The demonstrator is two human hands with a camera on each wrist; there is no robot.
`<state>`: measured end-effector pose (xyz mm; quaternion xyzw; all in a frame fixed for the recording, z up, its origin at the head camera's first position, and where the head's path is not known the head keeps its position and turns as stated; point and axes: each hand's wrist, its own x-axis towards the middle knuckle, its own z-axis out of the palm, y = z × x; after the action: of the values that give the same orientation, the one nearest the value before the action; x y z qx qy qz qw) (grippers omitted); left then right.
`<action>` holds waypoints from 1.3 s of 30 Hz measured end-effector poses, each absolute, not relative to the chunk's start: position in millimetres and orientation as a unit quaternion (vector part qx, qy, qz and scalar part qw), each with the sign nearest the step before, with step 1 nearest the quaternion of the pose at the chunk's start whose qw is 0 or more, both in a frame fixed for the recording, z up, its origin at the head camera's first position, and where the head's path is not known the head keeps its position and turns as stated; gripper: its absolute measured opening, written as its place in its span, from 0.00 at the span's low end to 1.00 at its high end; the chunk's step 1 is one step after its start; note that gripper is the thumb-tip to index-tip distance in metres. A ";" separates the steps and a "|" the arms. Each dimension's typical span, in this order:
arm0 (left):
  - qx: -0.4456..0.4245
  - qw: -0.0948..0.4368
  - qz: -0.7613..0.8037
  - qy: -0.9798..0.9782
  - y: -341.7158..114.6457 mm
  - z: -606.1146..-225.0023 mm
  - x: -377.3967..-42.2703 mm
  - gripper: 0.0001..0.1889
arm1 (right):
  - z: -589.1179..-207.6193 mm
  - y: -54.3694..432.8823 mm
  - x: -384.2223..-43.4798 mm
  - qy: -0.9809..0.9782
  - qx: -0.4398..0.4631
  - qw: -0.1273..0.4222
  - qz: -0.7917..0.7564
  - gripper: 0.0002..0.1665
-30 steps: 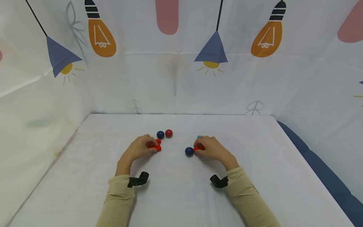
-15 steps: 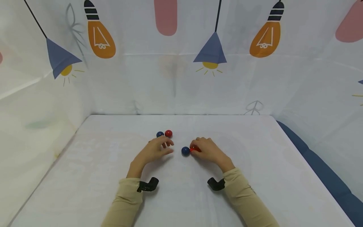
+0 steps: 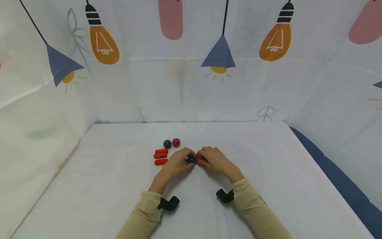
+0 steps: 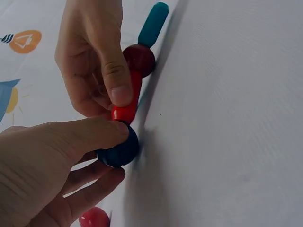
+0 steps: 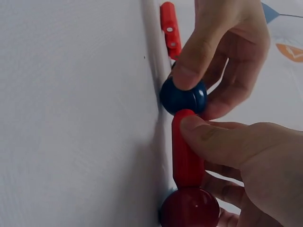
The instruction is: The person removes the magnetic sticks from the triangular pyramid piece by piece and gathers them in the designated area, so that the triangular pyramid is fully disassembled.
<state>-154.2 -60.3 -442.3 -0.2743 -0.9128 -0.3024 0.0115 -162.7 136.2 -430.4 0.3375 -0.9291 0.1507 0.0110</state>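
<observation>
My left hand [image 3: 179,162] pinches a dark blue ball [image 4: 124,150] between thumb and fingers. A red rod [image 5: 185,153] meets this ball end-on, pinched by my right hand [image 3: 215,162]. At the rod's other end is a dark red ball [image 5: 190,208], from which a teal rod [image 4: 154,24] sticks out, as the left wrist view shows. In the head view the right hand hides the dark red ball and the teal rod. Just left of my left hand, three red rods [image 3: 161,162] lie side by side on the table.
Behind the loose rods, another dark blue ball [image 3: 167,144] and a bright red ball [image 3: 176,142] sit together on the white tabletop [image 3: 268,186]. A white sheet with printed lamps [image 3: 179,86] rises behind the table. Dark blue padding [image 3: 337,176] runs along the right edge.
My left hand has left the red rods, moved right with fingers spread, and now pinches the blue ball. My right hand has shifted slightly left, with the red rod and blue ball moving along.
</observation>
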 end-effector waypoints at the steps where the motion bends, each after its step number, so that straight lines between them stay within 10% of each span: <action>1: -0.277 0.009 -0.296 -0.914 -60.3 -441.0 -154.5 0.17 | -429.7 136.7 -162.5 -0.928 0.342 0.012 0.148 0.08; 39: -0.236 0.040 -0.187 -0.953 -62.0 -425.8 -213.9 0.16 | -421.8 133.7 -154.7 -0.903 0.365 -0.024 0.224 0.10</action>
<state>-213.9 -62.0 -425.8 -0.2358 -0.9529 -0.1867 0.0400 -154.7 133.7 -421.8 0.3653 -0.9033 0.2235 -0.0243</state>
